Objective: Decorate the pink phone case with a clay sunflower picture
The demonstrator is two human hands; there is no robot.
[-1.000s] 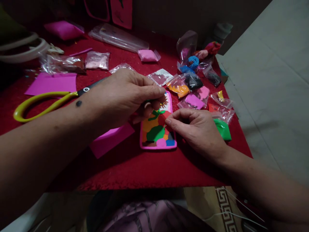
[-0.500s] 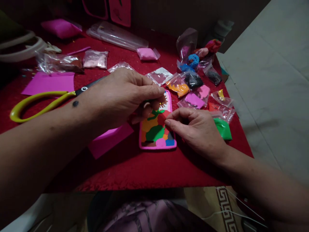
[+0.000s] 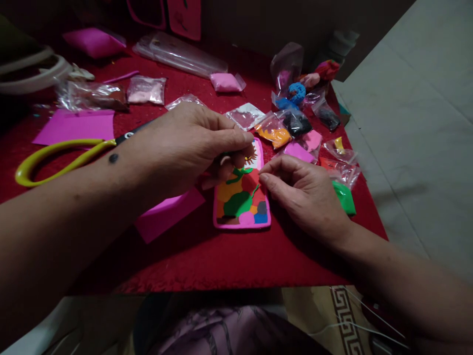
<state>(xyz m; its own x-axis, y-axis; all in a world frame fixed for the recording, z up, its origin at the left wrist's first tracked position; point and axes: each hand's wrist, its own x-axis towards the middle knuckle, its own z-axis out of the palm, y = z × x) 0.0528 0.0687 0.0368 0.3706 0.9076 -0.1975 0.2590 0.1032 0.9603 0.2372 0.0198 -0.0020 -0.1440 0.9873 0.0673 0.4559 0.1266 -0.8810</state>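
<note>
A small clay picture (image 3: 238, 202) with a pink rim and patches of green, orange, red, blue and pink lies on the red cloth. My left hand (image 3: 214, 148) hovers over its upper left part, thumb and fingers pinched; what they hold, if anything, is hidden. At the picture's right edge, my right hand (image 3: 295, 190) pinches the end of a thin green strand (image 3: 254, 191), which runs down over the red patch towards the green one. A brown spiky shape (image 3: 252, 155) shows on the white upper part.
Yellow-handled scissors (image 3: 55, 162) lie under my left forearm. Bags of coloured clay, among them an orange bag (image 3: 274, 133) and a green one (image 3: 343, 197), spread behind and right of the picture. A pink sheet (image 3: 170, 214) lies left of it.
My right hand has moved slightly up and right, and more of the green strand and red patch shows. My left hand has hardly moved.
</note>
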